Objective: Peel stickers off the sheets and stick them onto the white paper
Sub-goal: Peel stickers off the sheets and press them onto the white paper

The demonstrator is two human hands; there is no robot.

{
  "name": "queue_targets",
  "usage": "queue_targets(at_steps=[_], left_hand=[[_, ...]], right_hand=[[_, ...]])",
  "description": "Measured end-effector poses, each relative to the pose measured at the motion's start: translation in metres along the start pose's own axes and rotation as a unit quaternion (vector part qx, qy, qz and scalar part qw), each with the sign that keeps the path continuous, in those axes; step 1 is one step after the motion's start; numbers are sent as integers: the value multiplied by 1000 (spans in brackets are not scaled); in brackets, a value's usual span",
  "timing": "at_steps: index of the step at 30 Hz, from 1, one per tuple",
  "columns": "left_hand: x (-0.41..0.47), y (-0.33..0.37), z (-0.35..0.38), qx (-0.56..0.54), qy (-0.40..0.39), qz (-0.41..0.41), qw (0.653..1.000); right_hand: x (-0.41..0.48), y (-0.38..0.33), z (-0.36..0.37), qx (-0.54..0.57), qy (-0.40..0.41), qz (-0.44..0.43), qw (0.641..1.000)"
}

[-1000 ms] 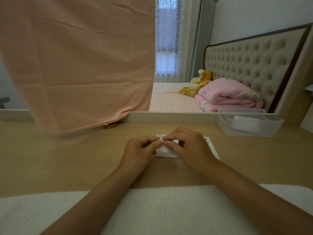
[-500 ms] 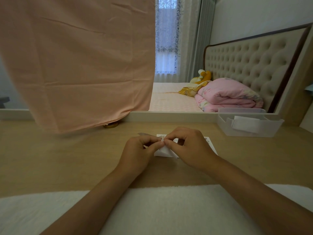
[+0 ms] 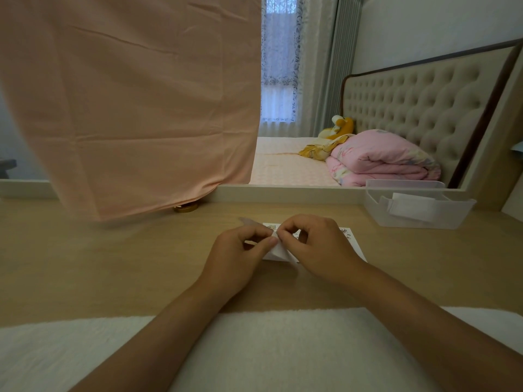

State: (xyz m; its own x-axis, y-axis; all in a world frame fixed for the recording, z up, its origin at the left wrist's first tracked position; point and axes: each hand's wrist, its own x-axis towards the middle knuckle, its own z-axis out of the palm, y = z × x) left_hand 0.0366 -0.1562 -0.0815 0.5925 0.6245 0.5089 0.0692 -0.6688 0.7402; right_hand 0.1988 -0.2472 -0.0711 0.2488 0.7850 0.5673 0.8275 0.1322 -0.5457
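Note:
A small white sticker sheet (image 3: 276, 251) is lifted off the wooden table between both hands. My left hand (image 3: 237, 256) pinches its left edge with thumb and fingers curled. My right hand (image 3: 319, 247) pinches at its top corner right beside the left fingertips. Under the hands lies the white paper (image 3: 352, 241), flat on the table, with small printed figures showing near its far edge. A thin clear strip (image 3: 246, 220) sticks out just behind my left hand. Most of the paper is hidden by my right hand.
A clear plastic bin (image 3: 418, 206) holding folded white sheets stands at the back right. A peach cloth (image 3: 127, 103) hangs over the back left, with a gold lid (image 3: 185, 207) under its hem. A white towel (image 3: 283, 343) covers the table's near edge.
The hands have stayed in place over the paper. My fingertips have worked at the sheet's top corner, and the sheet now hangs a little lower between them.

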Motion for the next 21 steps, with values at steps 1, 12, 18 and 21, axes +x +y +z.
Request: queue_targets(at_steps=[1,12,18,21], left_hand=[[0,1,0,-6,-1,-4,1000],[-1,7,6,-203,33,-163,965],[-1,10,5,-186,27,-157,970],[-1,11,4,-186,31,-153,970]], right_hand=[[0,0,0,-2,3,2,1000],[0,-9,2,-70,10,-2,997],[3,-11,1,-74,1,21,997],[4,-11,1,-39,-14,39,998]])
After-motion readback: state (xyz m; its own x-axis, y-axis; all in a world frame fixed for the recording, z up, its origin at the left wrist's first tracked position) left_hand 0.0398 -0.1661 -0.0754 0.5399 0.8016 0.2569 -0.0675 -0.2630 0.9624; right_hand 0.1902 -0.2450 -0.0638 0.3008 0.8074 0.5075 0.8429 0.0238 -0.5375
